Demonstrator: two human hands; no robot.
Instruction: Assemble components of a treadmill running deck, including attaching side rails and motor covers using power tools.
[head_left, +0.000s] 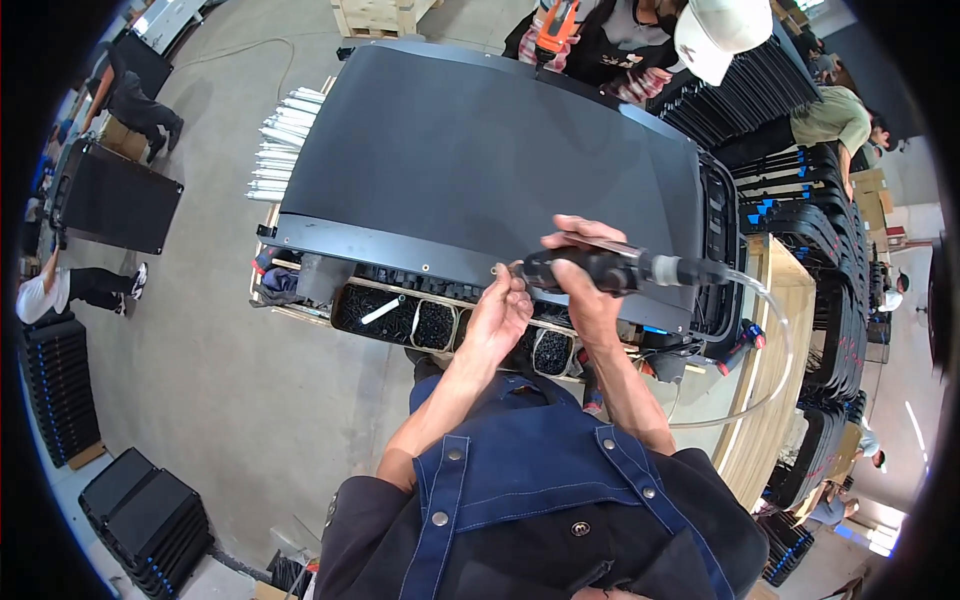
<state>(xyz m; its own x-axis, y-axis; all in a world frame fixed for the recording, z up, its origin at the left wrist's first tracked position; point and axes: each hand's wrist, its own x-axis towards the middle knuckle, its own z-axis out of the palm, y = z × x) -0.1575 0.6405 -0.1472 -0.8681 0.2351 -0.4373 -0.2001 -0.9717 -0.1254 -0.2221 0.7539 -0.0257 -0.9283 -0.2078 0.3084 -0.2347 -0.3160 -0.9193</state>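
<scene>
My right hand (592, 297) is wrapped round a black air screwdriver (625, 272), held nearly level over the near edge of a large dark panel (480, 150). A clear hose (783, 330) runs from the tool's rear and curls down to the right. The tool's front end points left, toward my left hand (500, 318). Its fingers are closed in a pinch at that front end, beside the panel's metal edge strip (370, 245). What they pinch is too small to make out. A brass-coloured fitting (426, 268) sits in the strip to the left.
Below the panel edge hang bins of small black parts (435, 325), one with a white tube (383, 310) across it. White cylinders (285, 140) stick out at left. Across the panel, a co-worker holds an orange power driver (556, 28). A wooden crate (765, 380) and stacked black frames (825, 240) stand right.
</scene>
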